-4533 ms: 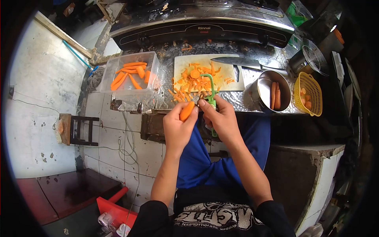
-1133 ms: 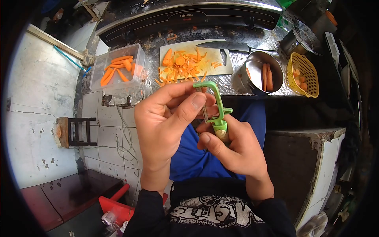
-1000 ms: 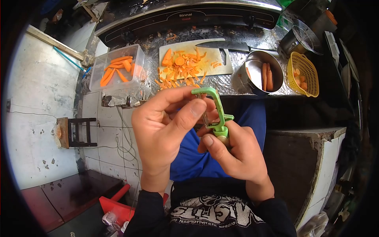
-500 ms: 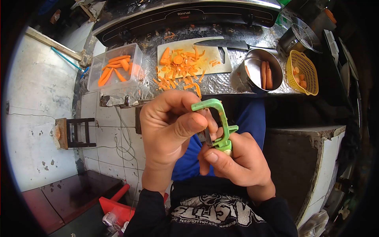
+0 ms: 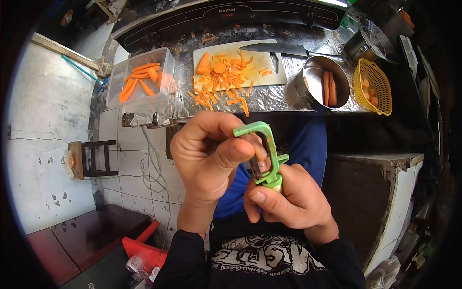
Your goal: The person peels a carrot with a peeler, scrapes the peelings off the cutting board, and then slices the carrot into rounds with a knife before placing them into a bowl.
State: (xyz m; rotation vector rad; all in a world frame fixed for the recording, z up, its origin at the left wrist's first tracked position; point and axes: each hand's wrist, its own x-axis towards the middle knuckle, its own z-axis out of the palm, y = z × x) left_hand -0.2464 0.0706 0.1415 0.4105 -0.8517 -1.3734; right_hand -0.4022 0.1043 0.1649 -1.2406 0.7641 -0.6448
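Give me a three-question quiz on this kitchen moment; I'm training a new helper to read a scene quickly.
1. True or false: the right hand grips the handle of the green peeler.
2. Where does the big knife lie? A) in the metal bowl B) across the far edge of the cutting board C) in the yellow basket
3. Fill in: the left hand has its fingers at the peeler's ____.

Key: 1 true; 2 B; 3 blade.
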